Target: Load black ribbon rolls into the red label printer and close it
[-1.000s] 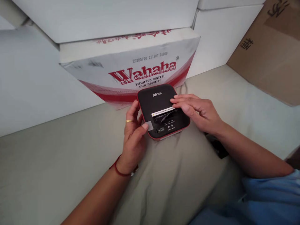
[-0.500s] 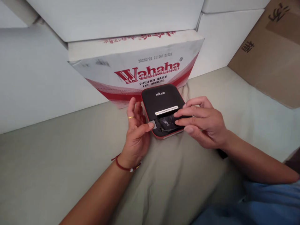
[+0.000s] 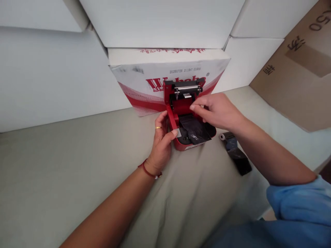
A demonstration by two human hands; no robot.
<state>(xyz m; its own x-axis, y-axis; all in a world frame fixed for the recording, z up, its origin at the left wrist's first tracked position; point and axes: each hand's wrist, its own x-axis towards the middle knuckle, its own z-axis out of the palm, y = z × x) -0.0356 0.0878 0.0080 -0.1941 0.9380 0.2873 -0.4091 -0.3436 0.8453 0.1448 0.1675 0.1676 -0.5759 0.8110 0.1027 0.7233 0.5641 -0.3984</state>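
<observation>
Two hands are on the small red printer (image 3: 186,137), whose lid (image 3: 184,90) stands open and upright at the far side, its roller bar showing along the top edge. Your left hand (image 3: 162,137) grips the printer's left wall, thumb pressed on a small grey tab at the front corner and fingers curled round the side; keep that grip firm so the body does not slide on the soft beige cloth (image 3: 77,172) beneath it. Your right hand (image 3: 217,112) reaches in from the right, its fingertips pinched together just over the open bay, above a dark crinkled sheet (image 3: 194,130) that lies in the compartment and spills toward the front. Whether the fingertips actually grip that sheet or only touch the inner red wall cannot be told from this view. Work with light fingertip pressure and keep clear of the roller on the lid.

Your printer sits between both hands, directly in front of a white and red carton (image 3: 144,79). Right of it, beside your right forearm, lies a dark roll (image 3: 235,151) on the cloth, untouched.
</observation>
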